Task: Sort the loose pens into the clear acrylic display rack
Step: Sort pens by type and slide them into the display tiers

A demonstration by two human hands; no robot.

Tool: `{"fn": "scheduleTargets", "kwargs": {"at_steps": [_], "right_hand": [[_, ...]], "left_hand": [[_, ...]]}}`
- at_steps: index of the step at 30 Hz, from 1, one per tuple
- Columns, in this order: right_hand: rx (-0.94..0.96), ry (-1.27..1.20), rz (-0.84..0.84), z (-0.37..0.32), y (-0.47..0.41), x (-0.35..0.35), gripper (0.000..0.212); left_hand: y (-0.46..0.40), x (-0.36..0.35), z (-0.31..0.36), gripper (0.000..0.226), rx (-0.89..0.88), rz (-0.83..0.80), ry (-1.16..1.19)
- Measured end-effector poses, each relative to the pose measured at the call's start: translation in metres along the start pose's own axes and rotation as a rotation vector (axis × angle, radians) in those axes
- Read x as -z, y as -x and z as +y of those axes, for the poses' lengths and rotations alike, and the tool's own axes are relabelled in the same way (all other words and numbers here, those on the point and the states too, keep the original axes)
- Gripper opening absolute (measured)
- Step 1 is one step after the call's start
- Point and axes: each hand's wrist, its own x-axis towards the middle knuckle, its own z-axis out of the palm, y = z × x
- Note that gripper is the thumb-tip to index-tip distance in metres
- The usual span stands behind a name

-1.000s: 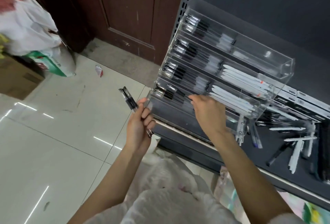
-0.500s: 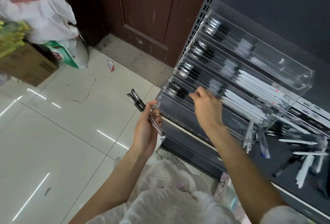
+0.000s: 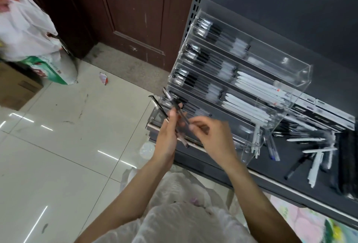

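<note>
A clear acrylic display rack (image 3: 290, 79) with stepped tiers stands on a dark shelf (image 3: 290, 167); its tiers hold black pens on the left and white pens on the right. My left hand (image 3: 168, 136) grips a small bundle of black pens (image 3: 175, 114) in front of the rack's lower left corner. My right hand (image 3: 211, 136) is right beside it, with fingertips pinching one pen of that bundle. Loose white and black pens (image 3: 315, 157) lie on the shelf to the right of the rack.
Flat black and white boxes (image 3: 321, 111) lie behind the loose pens. A brown door (image 3: 131, 10) is at the back. White plastic bags (image 3: 25, 29) and a cardboard box (image 3: 13, 89) sit at the far left on the tiled floor (image 3: 58, 145).
My right hand has left the rack's lower tier and come down left to the pens in my left hand. The left hand moved right, closer to the rack.
</note>
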Motion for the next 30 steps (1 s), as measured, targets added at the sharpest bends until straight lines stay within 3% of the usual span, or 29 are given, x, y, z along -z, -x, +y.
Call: {"fn": "scheduleTargets", "kwargs": {"at_steps": [3, 7, 11, 17, 21, 26, 30], "right_hand": [[0.054, 0.318, 0.156, 0.020, -0.013, 0.018, 0.015], [0.161, 0.541, 0.161, 0.035, -0.034, 0.017, 0.013], [0.260, 0.622, 0.134, 0.035, -0.047, 0.003, 0.011], [0.250, 0.697, 0.060, 0.037, -0.056, -0.004, 0.015], [0.283, 0.475, 0.161, 0.018, -0.041, 0.001, 0.015], [0.095, -0.011, -0.184, -0.023, -0.004, -0.005, 0.022], [0.026, -0.160, -0.057, -0.012, 0.003, -0.006, 0.015]], "left_hand": [[-0.003, 0.007, -0.003, 0.039, 0.013, 0.071, -0.050], [-0.005, 0.025, -0.007, 0.041, 0.093, 0.192, 0.074], [-0.006, 0.037, -0.005, 0.037, 0.109, 0.262, 0.118], [-0.007, 0.039, -0.004, 0.035, 0.085, 0.253, 0.131], [-0.008, 0.029, -0.004, 0.040, 0.046, 0.223, 0.105], [-0.010, 0.006, -0.002, 0.044, -0.030, 0.186, 0.050], [-0.006, -0.007, 0.005, 0.037, -0.037, 0.034, 0.014]]}}
